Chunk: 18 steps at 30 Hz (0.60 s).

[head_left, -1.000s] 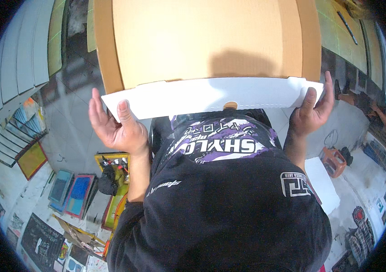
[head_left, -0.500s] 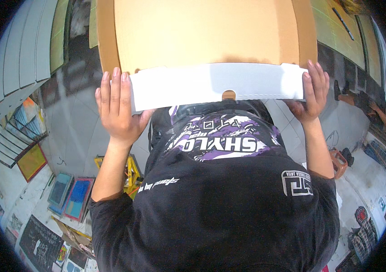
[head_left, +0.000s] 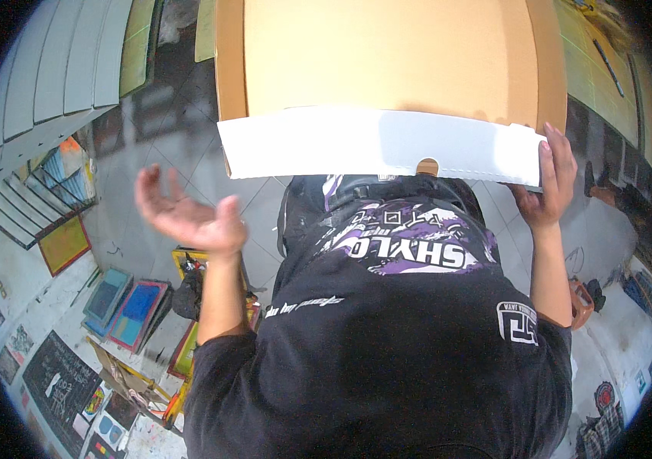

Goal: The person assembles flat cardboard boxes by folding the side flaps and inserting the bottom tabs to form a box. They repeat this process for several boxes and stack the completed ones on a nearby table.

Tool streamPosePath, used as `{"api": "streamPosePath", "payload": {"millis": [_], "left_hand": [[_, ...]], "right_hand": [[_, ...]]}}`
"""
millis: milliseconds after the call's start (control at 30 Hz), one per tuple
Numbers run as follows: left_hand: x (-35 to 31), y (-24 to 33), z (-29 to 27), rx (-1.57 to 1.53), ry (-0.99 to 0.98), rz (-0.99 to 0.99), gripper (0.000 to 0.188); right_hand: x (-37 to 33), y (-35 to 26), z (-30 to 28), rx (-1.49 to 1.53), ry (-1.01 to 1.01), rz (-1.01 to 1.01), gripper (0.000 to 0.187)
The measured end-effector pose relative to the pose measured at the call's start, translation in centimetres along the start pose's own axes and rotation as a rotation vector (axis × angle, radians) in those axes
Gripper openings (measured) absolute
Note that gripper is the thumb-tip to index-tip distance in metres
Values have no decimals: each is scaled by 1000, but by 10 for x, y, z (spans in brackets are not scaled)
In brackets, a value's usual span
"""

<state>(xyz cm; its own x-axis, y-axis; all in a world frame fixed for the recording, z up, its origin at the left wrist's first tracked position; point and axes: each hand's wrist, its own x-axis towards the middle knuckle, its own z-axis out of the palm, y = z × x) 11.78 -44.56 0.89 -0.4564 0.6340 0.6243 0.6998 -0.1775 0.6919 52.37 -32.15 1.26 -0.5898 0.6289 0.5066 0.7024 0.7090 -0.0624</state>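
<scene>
An open, shallow cardboard box (head_left: 379,65) extends up from just in front of my body, its inside bare brown board. Its near wall is a white folded flap with a small round notch along the lower edge. At the right corner of that wall, my right hand (head_left: 551,180) grips the box, with fingers over the outer side and thumb beneath. My left hand (head_left: 192,218) is off the box, below and left of its left corner, palm up with fingers apart and slightly curled. Nothing lies in it.
Stacked pale grey-white board pieces (head_left: 50,65) stand at upper left. A dark pen (head_left: 609,67) rests on the yellowish tabletop (head_left: 578,34) at upper right. Colored framed screens (head_left: 138,306) lean at lower left, and an orange stool (head_left: 582,306) stands at the right.
My left hand has let go of the box's left corner and turned palm up, moving down and left of it. My right hand keeps its hold. The view has shifted slightly.
</scene>
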Motion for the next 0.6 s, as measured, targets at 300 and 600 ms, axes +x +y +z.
{"api": "streamPosePath", "payload": {"millis": [300,600], "left_hand": [[153,33,65,-197,-1545,-252,50],[145,19,121,114,-2115,-610,42]], "right_hand": [[4,13,1,-2,11,-51,70],[1,7,-6,-73,-37,60,73]]}}
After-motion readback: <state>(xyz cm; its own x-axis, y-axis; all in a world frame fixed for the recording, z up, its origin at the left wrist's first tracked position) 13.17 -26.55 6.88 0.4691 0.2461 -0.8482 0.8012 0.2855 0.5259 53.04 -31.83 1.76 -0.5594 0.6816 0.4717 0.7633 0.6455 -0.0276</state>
